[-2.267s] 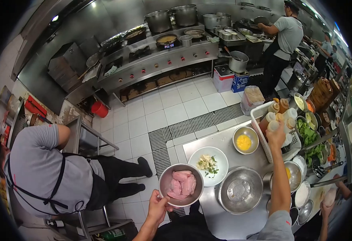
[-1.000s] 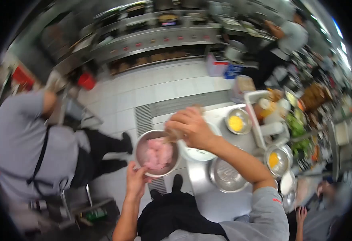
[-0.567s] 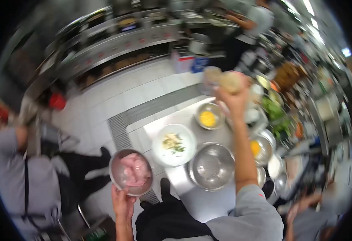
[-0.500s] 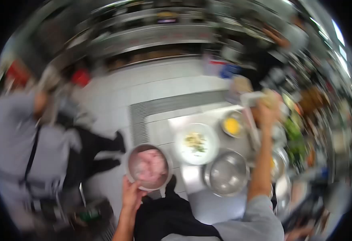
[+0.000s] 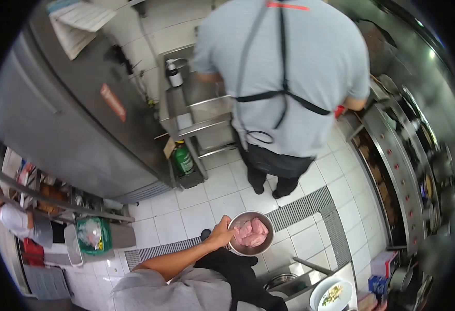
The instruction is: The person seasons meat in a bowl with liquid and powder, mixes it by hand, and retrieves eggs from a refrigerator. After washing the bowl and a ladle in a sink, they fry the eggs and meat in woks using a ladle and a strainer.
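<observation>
My left hand (image 5: 221, 234) grips the rim of a round metal bowl (image 5: 270, 236) and holds it in front of my dark apron. Several pieces of pale pink raw meat (image 5: 252, 232) lie in the bowl. My right hand is not visible. At the bottom right, a white plate (image 5: 316, 297) holds chopped pale and green bits (image 5: 332, 294) on the steel table.
A co-worker (image 5: 289, 78) stands ahead, back turned, by a steel sink unit (image 5: 206, 111). A tall steel refrigerator (image 5: 77, 119) is on the left, a stove line (image 5: 401, 181) on the right. A green bottle (image 5: 183, 159) stands below the sink. A floor drain grate (image 5: 300, 208) crosses the tiles.
My view has swung left, away from the steel table, toward the refrigerator and co-worker. The bowl stays in my left hand. My right hand, earlier reaching over the table's far side, has left view.
</observation>
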A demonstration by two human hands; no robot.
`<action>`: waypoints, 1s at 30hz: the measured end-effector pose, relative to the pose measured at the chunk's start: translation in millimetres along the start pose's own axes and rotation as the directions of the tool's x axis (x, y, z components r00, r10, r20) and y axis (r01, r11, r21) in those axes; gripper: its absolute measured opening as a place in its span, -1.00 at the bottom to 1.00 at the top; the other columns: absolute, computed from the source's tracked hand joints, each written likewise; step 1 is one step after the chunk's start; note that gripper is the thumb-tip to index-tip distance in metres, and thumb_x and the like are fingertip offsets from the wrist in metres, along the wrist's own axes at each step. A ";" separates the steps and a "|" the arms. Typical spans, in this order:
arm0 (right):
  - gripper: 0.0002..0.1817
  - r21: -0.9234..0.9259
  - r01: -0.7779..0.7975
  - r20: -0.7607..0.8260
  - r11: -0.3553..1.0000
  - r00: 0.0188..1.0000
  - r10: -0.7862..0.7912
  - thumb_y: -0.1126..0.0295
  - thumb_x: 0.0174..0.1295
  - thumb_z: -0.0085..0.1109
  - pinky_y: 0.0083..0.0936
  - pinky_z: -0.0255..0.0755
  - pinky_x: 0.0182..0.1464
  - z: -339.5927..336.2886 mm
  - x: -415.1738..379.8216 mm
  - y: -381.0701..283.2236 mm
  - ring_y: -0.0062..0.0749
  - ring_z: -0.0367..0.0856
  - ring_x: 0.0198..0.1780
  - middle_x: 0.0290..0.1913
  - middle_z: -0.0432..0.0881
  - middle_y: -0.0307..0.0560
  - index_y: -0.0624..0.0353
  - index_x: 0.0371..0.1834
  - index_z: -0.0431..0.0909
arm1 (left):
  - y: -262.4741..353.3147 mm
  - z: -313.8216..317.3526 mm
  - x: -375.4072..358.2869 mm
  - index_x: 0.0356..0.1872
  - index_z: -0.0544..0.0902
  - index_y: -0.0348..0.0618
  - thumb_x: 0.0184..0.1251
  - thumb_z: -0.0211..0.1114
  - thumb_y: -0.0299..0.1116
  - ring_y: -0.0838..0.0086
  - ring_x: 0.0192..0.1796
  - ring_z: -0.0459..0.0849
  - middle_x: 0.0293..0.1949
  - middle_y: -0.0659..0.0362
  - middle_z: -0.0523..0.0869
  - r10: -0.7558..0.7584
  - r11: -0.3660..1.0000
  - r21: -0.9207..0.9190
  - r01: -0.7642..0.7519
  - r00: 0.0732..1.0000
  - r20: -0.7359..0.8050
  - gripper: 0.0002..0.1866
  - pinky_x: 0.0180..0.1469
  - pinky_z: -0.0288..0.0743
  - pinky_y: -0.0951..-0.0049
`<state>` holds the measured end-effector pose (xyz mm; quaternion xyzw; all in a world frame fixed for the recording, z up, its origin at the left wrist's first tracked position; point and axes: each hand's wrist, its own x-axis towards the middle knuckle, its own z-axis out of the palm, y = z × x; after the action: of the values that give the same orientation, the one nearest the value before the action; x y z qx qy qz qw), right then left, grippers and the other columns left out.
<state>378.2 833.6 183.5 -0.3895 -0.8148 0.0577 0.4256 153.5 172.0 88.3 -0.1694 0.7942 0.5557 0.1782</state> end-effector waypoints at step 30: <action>-0.29 0.837 -0.536 -0.152 -0.114 -0.028 -0.988 0.38 -0.04 0.43 -0.34 0.37 0.12 0.8 -437.4 -932.6 -0.15 0.45 0.05 0.04 0.40 0.04 0.25 0.21 0.31 | -20.3 -127.0 -36.3 0.26 0.28 -0.01 0.23 0.13 -0.43 0.30 -0.61 0.47 -0.66 0.03 0.49 -0.486 0.867 -0.494 0.072 0.347 -0.802 -0.47 -0.48 0.35 0.28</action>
<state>-22.2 -108.7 296.3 0.5123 -0.6063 0.6006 -0.0963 182.8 48.2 129.2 -0.6102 0.5956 0.4715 -0.2251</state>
